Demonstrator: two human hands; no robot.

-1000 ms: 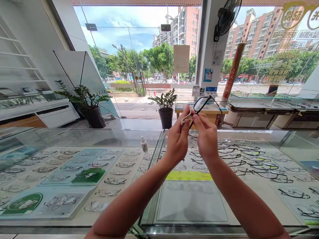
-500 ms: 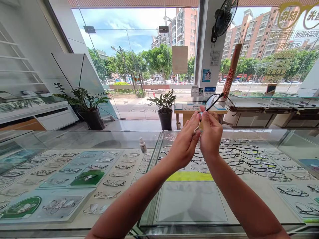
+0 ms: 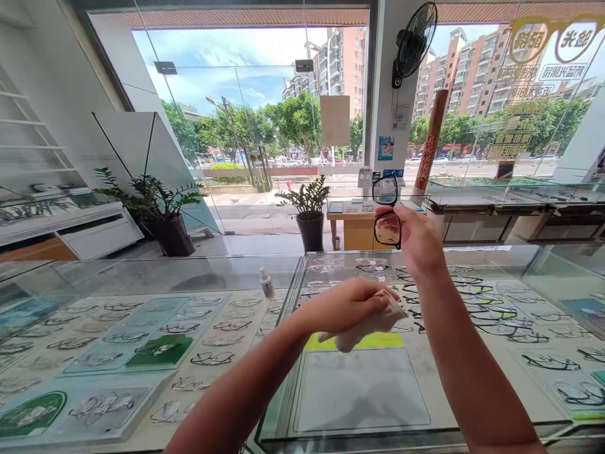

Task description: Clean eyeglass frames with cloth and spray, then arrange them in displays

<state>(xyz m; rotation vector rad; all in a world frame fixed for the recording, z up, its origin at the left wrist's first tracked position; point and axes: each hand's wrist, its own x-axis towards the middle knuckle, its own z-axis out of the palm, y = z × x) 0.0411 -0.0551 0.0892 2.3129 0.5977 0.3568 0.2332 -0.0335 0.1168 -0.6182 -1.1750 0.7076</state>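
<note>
Daylight comes through the window [image 3: 246, 135] behind two glass counters [image 3: 362, 394] lined with frames [image 3: 229, 325]. Half a second ago both hands met at the glasses [image 3: 387, 216], cloth between them; now they are apart. Left hand [image 3: 347, 306] has dropped lower, taking the cloth [image 3: 362, 334] with it, and the right hand [image 3: 420, 243] holds the glasses up alone, turned on end, one lens above the other. Bottle [image 3: 266, 284] keeps its place on the left counter.

Right thumb and fingers pinch the glasses near the bridge, leaving both lenses uncovered. Left thumb presses the cloth against the fingers, back of the hand upward; loose folds hang below, partly across a yellow strip [image 3: 378, 341].

Free air separates the cloth from the glasses. Left of the cloth, a seam between the counters runs toward the near edge, the bottle standing just beyond it. How high the cloth hangs over the glass, I cannot tell.
</note>
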